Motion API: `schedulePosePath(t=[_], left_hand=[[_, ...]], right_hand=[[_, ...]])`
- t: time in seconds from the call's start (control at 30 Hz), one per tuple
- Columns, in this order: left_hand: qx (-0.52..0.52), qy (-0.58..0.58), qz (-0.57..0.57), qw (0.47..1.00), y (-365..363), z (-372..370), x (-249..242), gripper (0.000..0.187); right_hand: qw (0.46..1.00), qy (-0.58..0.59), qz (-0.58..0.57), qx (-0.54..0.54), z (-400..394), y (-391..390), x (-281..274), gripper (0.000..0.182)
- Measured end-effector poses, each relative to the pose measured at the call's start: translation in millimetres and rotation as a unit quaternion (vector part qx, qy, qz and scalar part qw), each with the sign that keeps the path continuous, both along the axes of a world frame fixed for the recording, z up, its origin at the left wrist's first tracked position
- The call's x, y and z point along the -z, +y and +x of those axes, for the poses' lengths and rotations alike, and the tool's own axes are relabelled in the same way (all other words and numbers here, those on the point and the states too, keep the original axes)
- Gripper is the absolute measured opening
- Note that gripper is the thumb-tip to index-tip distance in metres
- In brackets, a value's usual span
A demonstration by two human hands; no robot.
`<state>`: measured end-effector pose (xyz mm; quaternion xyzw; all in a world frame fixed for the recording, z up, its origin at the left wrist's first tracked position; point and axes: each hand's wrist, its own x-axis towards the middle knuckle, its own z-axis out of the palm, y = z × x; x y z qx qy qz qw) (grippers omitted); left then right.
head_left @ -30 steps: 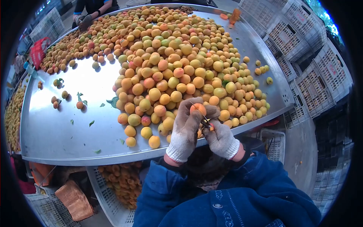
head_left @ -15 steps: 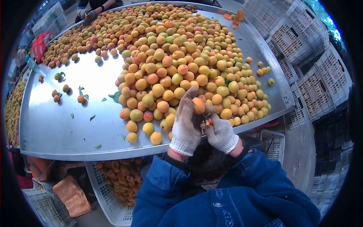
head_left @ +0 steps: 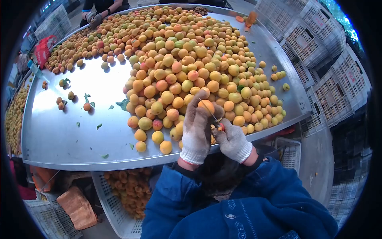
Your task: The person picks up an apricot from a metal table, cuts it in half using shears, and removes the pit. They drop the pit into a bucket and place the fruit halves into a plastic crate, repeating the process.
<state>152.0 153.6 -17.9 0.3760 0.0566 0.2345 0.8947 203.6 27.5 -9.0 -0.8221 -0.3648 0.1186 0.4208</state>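
My left hand (head_left: 195,131), in a white knit work glove with stained fingers, is closed around an orange apricot (head_left: 205,106). The gloved right hand (head_left: 234,143) grips a small knife (head_left: 221,127) by its reddish handle. Its thin blade runs up and left from that hand and lies across the apricot's face. Both hands are close together over the near edge of a metal table (head_left: 75,145). Just beyond them spreads a large heap of yellow-orange apricots (head_left: 187,63).
Below the table edge, a white crate (head_left: 104,199) holds orange fruit pieces. Stacked plastic crates (head_left: 334,93) line the right side. Loose leaves and a few apricots lie on the left tabletop. Across the table, another person's gloved hands (head_left: 94,19) are at the heap.
The knife blade, mostly beside the apricot before, now lies across its face. The apricot has shifted slightly up and left with my left fingers. The view has shifted a little.
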Motion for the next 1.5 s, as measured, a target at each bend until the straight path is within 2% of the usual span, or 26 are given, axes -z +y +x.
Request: schedulePosePath(t=[0.07,0.17,0.3,0.37,0.5,0.53,0.57,0.6,0.63,0.7,0.73,0.8,0.93,0.97,1.0,1.03,1.1,1.13,1.2,1.23,1.27,1.3,1.33,1.4,1.43,1.5], left_hand=[[0.098,-0.024,-0.203,0.974,0.4,2.3,14.7,0.053],[0.128,0.004,-0.273,0.953,-5.4,1.0,9.2,0.057],[0.078,0.022,-0.227,0.97,-4.9,7.5,-1.7,0.056],[0.021,-0.004,-0.139,0.99,-1.7,5.3,-1.2,0.057],[0.063,0.013,-0.101,0.993,2.3,3.8,9.7,0.059],[0.063,0.013,-0.101,0.993,1.6,3.4,9.6,0.059],[0.097,0.019,-0.179,0.979,0.7,3.1,8.1,0.059],[0.128,0.024,-0.255,0.958,0.7,3.6,7.0,0.06],[0.128,0.023,-0.255,0.958,0.7,4.6,6.6,0.06],[0.062,0.056,-0.15,0.985,-0.5,8.1,5.6,0.062],[0.063,0.054,-0.149,0.985,-1.8,8.3,5.8,0.062],[0.019,0.034,-0.028,0.999,-4.0,6.7,6.8,0.063],[0.043,0.012,-0.058,0.997,0.6,2.2,7.0,0.064],[0.084,0.016,-0.169,0.982,1.2,2.5,10.3,0.064],[0.125,0.02,-0.279,0.952,1.5,2.9,12.1,0.063],[0.124,0.02,-0.279,0.952,1.5,2.9,12.9,0.063],[0.116,0.014,-0.272,0.955,2.4,2.1,11.5,0.065],[0.117,0.015,-0.27,0.955,3.1,2.1,12.9,0.065],[0.122,0.019,-0.252,0.96,4.6,3.6,13.9,0.064],[0.123,0.018,-0.252,0.96,4.1,4.3,12.6,0.064],[0.125,0.029,-0.258,0.958,3.8,3.7,7.3,0.063],[0.126,0.041,-0.263,0.956,3.3,3.2,4.6,0.062],[0.126,0.041,-0.264,0.955,3.2,3.2,4.6,0.062],[0.133,0.003,-0.234,0.963,3.8,3.8,3.3,0.055],[0.134,0.0,-0.233,0.963,4.1,4.5,3.0,0.055],[0.122,-0.03,-0.193,0.973,4.6,4.6,3.8,0.047]], right_hand=[[0.995,-0.094,-0.038,0.0,5.5,-0.4,14.5,0.023],[0.995,-0.085,-0.044,0.001,2.4,-1.2,9.1,0.025],[0.997,-0.069,-0.015,-0.006,4.0,-4.8,11.0,0.028],[1.0,-0.018,-0.011,-0.005,2.7,-1.9,6.0,0.028],[0.998,-0.026,-0.05,-0.001,3.8,1.1,2.7,0.026],[0.996,-0.034,-0.082,-0.001,5.8,-0.1,9.4,0.025],[0.993,-0.042,-0.114,0.0,6.7,-1.8,13.6,0.024],[0.992,-0.043,-0.115,-0.001,7.1,-3.6,14.7,0.024],[0.995,-0.038,-0.089,-0.016,6.7,-6.2,15.8,0.024],[0.997,-0.035,-0.061,-0.028,4.3,-8.4,14.3,0.025],[0.999,0.013,-0.027,-0.021,2.8,-7.7,10.1,0.025],[0.998,0.06,0.006,-0.016,3.4,-7.4,3.3,0.026],[0.996,0.001,-0.081,-0.022,7.2,-6.8,9.1,0.029],[0.991,-0.04,-0.127,-0.01,9.3,-5.9,14.4,0.03],[0.995,-0.04,-0.094,-0.02,8.0,-5.4,19.8,0.035],[0.995,-0.039,-0.094,-0.021,7.9,-4.3,28.6,0.035],[0.996,-0.086,0.037,-0.012,5.9,1.4,41.9,0.033],[0.996,-0.085,0.038,-0.01,4.4,1.7,44.0,0.033],[0.988,0.027,0.146,-0.036,1.0,4.2,32.6,0.026],[0.988,0.025,0.146,-0.036,0.0,1.3,21.3,0.026],[0.959,0.257,0.119,-0.013,-0.7,-4.5,6.9,0.024],[0.876,0.474,0.085,0.011,-0.5,-9.8,-1.8,0.023],[0.876,0.474,0.084,0.011,0.5,-14.0,-4.8,0.023],[0.81,0.572,0.121,-0.045,3.0,-19.7,-10.0,0.021],[0.812,0.569,0.122,-0.047,2.9,-18.9,-10.2,0.021],[0.906,0.418,0.066,0.022,1.6,-16.8,-6.7,0.024]])
